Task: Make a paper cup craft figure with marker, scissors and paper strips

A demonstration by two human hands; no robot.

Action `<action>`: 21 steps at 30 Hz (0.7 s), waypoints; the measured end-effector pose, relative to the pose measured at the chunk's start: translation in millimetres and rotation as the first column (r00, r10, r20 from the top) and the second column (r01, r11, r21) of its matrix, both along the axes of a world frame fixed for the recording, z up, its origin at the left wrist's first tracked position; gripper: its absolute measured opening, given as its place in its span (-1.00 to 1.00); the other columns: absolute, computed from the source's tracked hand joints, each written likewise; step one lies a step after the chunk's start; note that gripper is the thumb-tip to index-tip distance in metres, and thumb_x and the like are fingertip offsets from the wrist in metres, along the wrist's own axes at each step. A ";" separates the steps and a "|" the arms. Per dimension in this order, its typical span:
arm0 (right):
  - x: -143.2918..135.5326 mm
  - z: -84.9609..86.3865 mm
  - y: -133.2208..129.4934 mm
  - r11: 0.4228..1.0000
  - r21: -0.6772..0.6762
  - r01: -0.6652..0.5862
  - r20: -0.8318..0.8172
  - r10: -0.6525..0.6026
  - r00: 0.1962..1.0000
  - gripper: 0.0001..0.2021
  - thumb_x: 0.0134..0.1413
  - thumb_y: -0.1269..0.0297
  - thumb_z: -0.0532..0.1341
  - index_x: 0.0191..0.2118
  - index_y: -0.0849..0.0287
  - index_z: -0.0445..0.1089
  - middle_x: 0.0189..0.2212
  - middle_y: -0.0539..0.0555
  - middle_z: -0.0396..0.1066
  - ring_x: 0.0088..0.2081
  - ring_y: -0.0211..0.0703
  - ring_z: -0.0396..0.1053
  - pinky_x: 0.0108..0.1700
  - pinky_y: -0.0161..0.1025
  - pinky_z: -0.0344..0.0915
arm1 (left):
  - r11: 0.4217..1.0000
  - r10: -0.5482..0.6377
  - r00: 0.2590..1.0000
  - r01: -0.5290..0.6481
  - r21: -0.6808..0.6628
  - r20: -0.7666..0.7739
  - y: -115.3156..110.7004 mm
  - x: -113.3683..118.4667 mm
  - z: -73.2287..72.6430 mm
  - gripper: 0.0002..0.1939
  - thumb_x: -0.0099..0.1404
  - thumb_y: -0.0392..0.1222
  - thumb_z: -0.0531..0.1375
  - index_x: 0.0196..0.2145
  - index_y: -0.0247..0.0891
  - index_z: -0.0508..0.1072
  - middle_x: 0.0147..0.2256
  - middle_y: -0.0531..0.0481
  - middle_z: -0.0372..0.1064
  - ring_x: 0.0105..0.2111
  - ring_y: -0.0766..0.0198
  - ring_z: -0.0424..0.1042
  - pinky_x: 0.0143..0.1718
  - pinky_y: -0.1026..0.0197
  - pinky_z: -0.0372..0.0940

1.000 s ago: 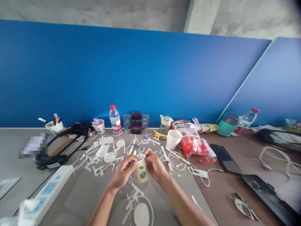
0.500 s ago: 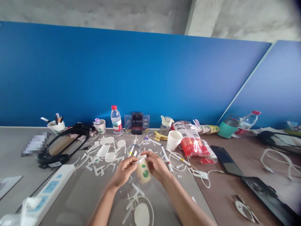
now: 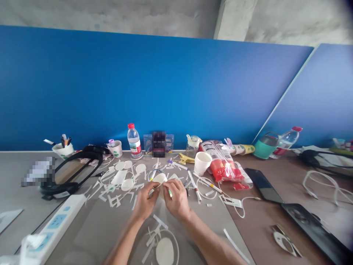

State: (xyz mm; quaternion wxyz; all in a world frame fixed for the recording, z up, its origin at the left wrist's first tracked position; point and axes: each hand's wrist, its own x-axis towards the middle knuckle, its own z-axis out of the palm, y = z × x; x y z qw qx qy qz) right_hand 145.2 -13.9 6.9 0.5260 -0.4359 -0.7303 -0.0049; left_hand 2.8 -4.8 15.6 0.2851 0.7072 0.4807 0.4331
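Observation:
Between both hands is a paper cup (image 3: 160, 178), its pale open mouth tipped up towards me and most of its printed wall hidden by my fingers. My left hand (image 3: 145, 200) pinches it from the left side. On the other side my right hand (image 3: 176, 198) is closed on it, with a bit of green print showing by the fingertips. Below the hands lie white paper strips (image 3: 157, 233) and a pale oval paper disc (image 3: 164, 251). Beyond them, more cut strips and round paper discs (image 3: 127, 184) are scattered over the grey table.
A white cup (image 3: 202, 163), red plastic package (image 3: 224, 163) and markers (image 3: 194, 186) stand or lie to the right. A water bottle (image 3: 134, 142) stands at the back. To the left are a power strip (image 3: 59, 224) and black headset (image 3: 74, 173); phones (image 3: 263, 186) lie right.
The cup has been raised and tilted, so its mouth shows now instead of its leaf-printed side. Both hands have drawn closer together around it. A paper strip now shows near the right forearm.

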 end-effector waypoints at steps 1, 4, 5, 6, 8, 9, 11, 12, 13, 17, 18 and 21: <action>0.9 -0.7 1.0 1.000 -0.002 0.010 0.006 -0.010 1.000 -0.84 0.18 0.47 0.05 -0.33 0.16 0.35 -0.39 0.10 0.42 -0.32 -0.13 0.34 -0.23 -0.20 0.23 | 1.000 -0.005 1.000 0.006 0.019 -0.010 -0.4 1.0 -0.4 -0.78 0.27 -0.12 0.08 -0.26 -0.20 0.50 -0.35 0.00 0.49 -0.31 0.21 0.46 -0.25 0.22 0.31; 4.1 -1.6 2.2 0.999 -0.026 0.041 0.037 -0.040 0.999 -0.84 0.19 0.43 0.06 -0.37 0.15 0.33 -0.42 0.08 0.40 -0.33 -0.13 0.34 -0.23 -0.20 0.22 | 0.998 -0.011 0.999 0.013 0.063 -0.037 -1.5 4.2 -2.5 -0.77 0.29 -0.16 0.07 -0.22 -0.20 0.50 -0.30 -0.04 0.50 -0.28 0.20 0.47 -0.23 0.21 0.32; 4.8 -1.6 2.0 0.998 -0.037 0.051 0.049 -0.049 0.998 -0.84 0.19 0.42 0.06 -0.38 0.15 0.32 -0.43 0.08 0.40 -0.34 -0.13 0.33 -0.24 -0.20 0.22 | 0.997 -0.012 0.999 0.015 0.070 -0.041 -1.9 5.2 -3.2 -0.77 0.30 -0.16 0.07 -0.21 -0.19 0.50 -0.28 -0.05 0.51 -0.27 0.20 0.47 -0.22 0.21 0.32; 5.4 -1.5 1.8 0.997 -0.047 0.060 0.060 -0.057 0.997 -0.84 0.20 0.41 0.06 -0.39 0.15 0.31 -0.44 0.07 0.39 -0.34 -0.13 0.33 -0.24 -0.21 0.21 | 0.997 -0.013 0.999 0.016 0.075 -0.042 -2.3 6.1 -3.8 -0.77 0.30 -0.17 0.07 -0.20 -0.19 0.50 -0.27 -0.06 0.51 -0.26 0.20 0.47 -0.22 0.21 0.32; 5.8 -1.1 1.4 0.996 -0.060 0.070 0.077 -0.065 0.995 -0.84 0.21 0.39 0.07 -0.40 0.15 0.31 -0.45 0.06 0.38 -0.34 -0.13 0.33 -0.23 -0.21 0.21 | 0.996 -0.007 0.999 0.010 0.084 -0.037 -3.0 7.3 -4.8 -0.77 0.31 -0.19 0.07 -0.20 -0.20 0.51 -0.26 -0.08 0.51 -0.27 0.20 0.47 -0.23 0.21 0.32; 5.8 -0.7 1.3 0.995 -0.063 0.072 0.080 -0.067 0.995 -0.85 0.21 0.39 0.07 -0.39 0.16 0.31 -0.44 0.06 0.39 -0.34 -0.13 0.34 -0.23 -0.21 0.21 | 0.996 -0.005 0.999 0.008 0.087 -0.035 -3.2 7.6 -5.1 -0.77 0.31 -0.19 0.07 -0.20 -0.20 0.51 -0.26 -0.08 0.50 -0.28 0.20 0.47 -0.24 0.22 0.32; 5.5 0.1 1.4 0.995 -0.069 0.072 0.080 -0.067 0.995 -0.86 0.21 0.38 0.08 -0.38 0.16 0.31 -0.43 0.07 0.39 -0.34 -0.13 0.33 -0.23 -0.22 0.21 | 0.996 -0.010 0.999 0.013 0.090 -0.035 -3.4 7.8 -5.5 -0.77 0.32 -0.19 0.06 -0.20 -0.20 0.51 -0.29 -0.07 0.50 -0.29 0.21 0.46 -0.26 0.23 0.32; 5.3 0.5 1.5 0.995 -0.072 0.073 0.080 -0.067 0.994 -0.86 0.20 0.39 0.08 -0.38 0.16 0.31 -0.43 0.07 0.38 -0.34 -0.13 0.33 -0.24 -0.22 0.21 | 0.996 -0.013 0.999 0.016 0.088 -0.036 -3.5 7.8 -5.5 -0.77 0.32 -0.19 0.06 -0.21 -0.20 0.51 -0.30 -0.06 0.50 -0.30 0.22 0.46 -0.26 0.23 0.32; 5.0 0.8 1.6 0.994 -0.074 0.075 0.081 -0.069 0.994 -0.86 0.20 0.39 0.07 -0.38 0.16 0.31 -0.43 0.07 0.38 -0.34 -0.13 0.32 -0.24 -0.22 0.21 | 0.996 -0.018 0.999 0.021 0.087 -0.036 -3.5 7.8 -5.5 -0.77 0.32 -0.19 0.07 -0.21 -0.20 0.51 -0.31 -0.06 0.49 -0.30 0.22 0.45 -0.26 0.23 0.32; 3.7 0.4 1.7 0.995 -0.071 0.077 0.087 -0.070 0.994 -0.85 0.19 0.41 0.06 -0.39 0.15 0.29 -0.44 0.07 0.37 -0.35 -0.12 0.30 -0.25 -0.22 0.21 | 0.996 -0.021 1.000 0.023 0.085 -0.022 -3.3 8.4 -4.7 -0.78 0.31 -0.19 0.07 -0.23 -0.20 0.52 -0.35 -0.04 0.47 -0.32 0.22 0.44 -0.26 0.23 0.32; 3.5 -0.1 1.8 0.995 -0.067 0.072 0.084 -0.066 0.994 -0.85 0.19 0.42 0.05 -0.39 0.15 0.29 -0.44 0.07 0.37 -0.35 -0.12 0.30 -0.25 -0.22 0.21 | 0.996 -0.025 1.000 0.026 0.083 -0.019 -3.4 8.6 -4.3 -0.78 0.31 -0.18 0.07 -0.23 -0.20 0.52 -0.35 -0.04 0.47 -0.32 0.23 0.44 -0.25 0.23 0.32; 3.7 -1.3 2.4 0.996 -0.061 0.057 0.070 -0.053 0.996 -0.83 0.20 0.43 0.03 -0.39 0.15 0.29 -0.44 0.07 0.36 -0.35 -0.13 0.31 -0.25 -0.23 0.22 | 0.997 -0.025 1.000 0.026 0.075 -0.014 -3.7 8.5 -2.8 -0.77 0.31 -0.16 0.07 -0.25 -0.21 0.52 -0.37 -0.03 0.47 -0.33 0.22 0.44 -0.26 0.23 0.32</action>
